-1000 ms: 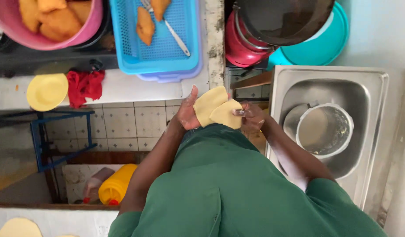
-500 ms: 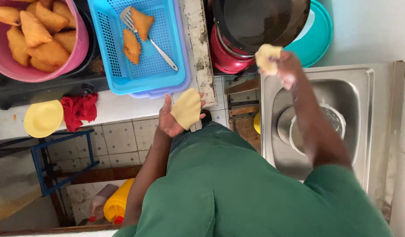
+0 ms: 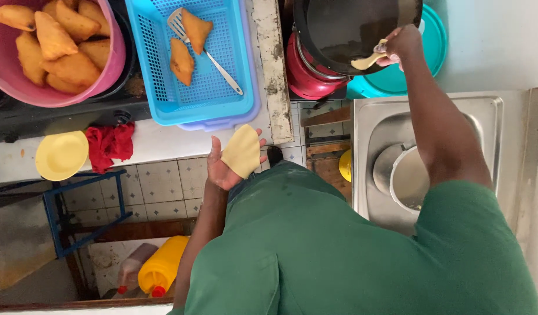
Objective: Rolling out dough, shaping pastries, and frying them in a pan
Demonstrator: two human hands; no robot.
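Holding a folded pale pastry sheet (image 3: 241, 150) flat on the left hand (image 3: 225, 166), fingers open and cupped under it, just above the green-clad lap, near the bench (image 3: 152, 149) edge.

Right hand (image 3: 400, 44) is stretched out over the dark pan (image 3: 350, 26); fingers pinched shut on a second pale pastry piece (image 3: 367, 60), which hangs at the pan's near rim, partly over the pan. Cannot tell if it touches the surface.

Progress, judging from layout:
- done: pink bowl (image 3: 100, 76) far left is heaped with golden fried triangles (image 3: 53, 41); two more fried pieces (image 3: 182, 58) drain in the blue basket (image 3: 222, 99) beside a metal slotted spatula (image 3: 210, 55).
- in hand: one sheet going to the pan, one waiting in the left palm.
- left: both sheets look uncooked, neither is filled as far as I can see.

Nearby: steel sink (image 3: 485, 116) to the right with a round metal pot (image 3: 409, 181) in it; yellow lid (image 3: 61, 155) and red cloth (image 3: 110, 143) on the bench at left; yellow bottle (image 3: 164, 265) low on the floor. Red pot (image 3: 310, 76) and teal lid (image 3: 432, 46) sit under and behind the pan.
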